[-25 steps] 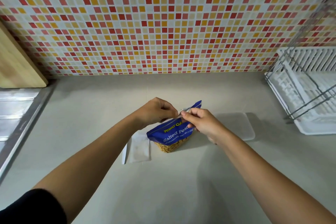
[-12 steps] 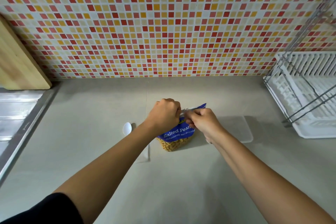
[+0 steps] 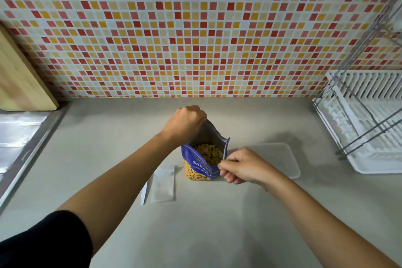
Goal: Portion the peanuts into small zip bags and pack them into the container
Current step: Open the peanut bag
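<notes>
**Blue peanut bag held open on the bench**

Mosaic tiles (image 3: pixel 195 28) in red, orange and cream cover the wall behind a pale grey bench (image 3: pixel 206 224). At the left edge a metal sink (image 3: pixel 17 137) adjoins the bench, with a wooden board (image 3: pixel 19 80) leaning on the wall above it. At the right stands a white dish rack (image 3: pixel 365 119) with a wire frame.

Near the middle of the bench a clear plastic container (image 3: pixel 280 159) lies just right of the peanut bag (image 3: pixel 196 164), partly behind the right hand. The bag stands upright with its mouth pulled wide, silver lining showing, and peanuts (image 3: pixel 207 153) visible inside and through its clear lower part.

Both hands grip the bag's torn top. The left hand (image 3: pixel 185 124), closed in a fist, pinches the far edge and lifts it. The right hand (image 3: pixel 241 165), fingers curled, pinches the near right edge.

Just left of the bag a small zip bag (image 3: pixel 163 184) lies flat, and beside it a thin white strip (image 3: pixel 144 192) whose nature I cannot tell.
</notes>
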Demonstrator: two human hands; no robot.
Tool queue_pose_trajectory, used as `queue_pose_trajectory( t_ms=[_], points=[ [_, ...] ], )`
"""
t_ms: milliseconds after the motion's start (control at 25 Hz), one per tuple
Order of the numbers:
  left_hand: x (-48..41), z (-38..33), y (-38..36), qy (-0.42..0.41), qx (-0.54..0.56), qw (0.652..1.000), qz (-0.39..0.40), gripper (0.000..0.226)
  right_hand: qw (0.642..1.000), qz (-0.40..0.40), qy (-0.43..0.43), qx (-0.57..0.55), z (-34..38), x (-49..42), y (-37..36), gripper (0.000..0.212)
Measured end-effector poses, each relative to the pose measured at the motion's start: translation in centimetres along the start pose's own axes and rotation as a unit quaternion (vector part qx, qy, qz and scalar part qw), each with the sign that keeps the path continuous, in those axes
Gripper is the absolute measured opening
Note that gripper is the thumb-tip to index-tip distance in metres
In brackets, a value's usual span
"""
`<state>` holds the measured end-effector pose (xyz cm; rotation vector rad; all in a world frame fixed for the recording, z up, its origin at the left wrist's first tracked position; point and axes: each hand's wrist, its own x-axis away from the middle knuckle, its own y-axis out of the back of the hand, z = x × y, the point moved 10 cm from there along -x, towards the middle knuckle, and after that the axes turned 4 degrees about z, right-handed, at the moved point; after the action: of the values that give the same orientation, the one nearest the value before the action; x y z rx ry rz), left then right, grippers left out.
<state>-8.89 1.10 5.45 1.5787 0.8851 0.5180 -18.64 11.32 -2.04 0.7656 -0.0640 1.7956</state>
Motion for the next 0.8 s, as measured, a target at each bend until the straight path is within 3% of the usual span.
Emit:
queue_pose_trajectory(
  t_ms=[80,160,240,320,400,480,560,800],
  points=[
    [0.8,0.6,1.1,0.031,0.075,0.996,-0.032,0.020,0.996,-0.023,0.021,-0.082,-0.2,-0.3,0.9,0.029],
    [2.8,3.2,2.4,0.127,0.168,0.975,-0.064,0.021,0.977,-0.144,0.093,-0.128,-0.6,-0.2,3.9,0.025],
    [5.9,6.3,1.8,0.216,0.220,0.950,-0.041,0.028,0.946,-0.276,0.163,-0.054,-1.0,0.6,7.0,0.009],
    [9.2,8.1,-1.4,0.274,0.310,0.909,0.049,0.037,0.947,-0.260,0.190,0.010,-1.4,-0.6,6.9,0.022],
    [11.2,6.9,-5.1,0.282,0.392,0.866,0.132,0.037,0.965,-0.180,0.191,0.007,-1.7,-2.6,5.3,0.035],
    [10.7,5.8,-6.5,0.254,0.387,0.879,0.109,0.023,0.966,-0.148,0.209,-0.031,-1.2,-3.8,4.2,0.035],
    [9.6,6.0,-6.6,0.259,0.394,0.881,0.036,0.008,0.957,-0.176,0.220,-0.065,-1.1,-4.7,4.6,0.033],
    [6.8,8.7,-5.5,0.270,0.402,0.875,-0.032,0.012,0.940,-0.217,0.242,-0.101,-0.2,-6.1,5.9,0.026]
  ],
)
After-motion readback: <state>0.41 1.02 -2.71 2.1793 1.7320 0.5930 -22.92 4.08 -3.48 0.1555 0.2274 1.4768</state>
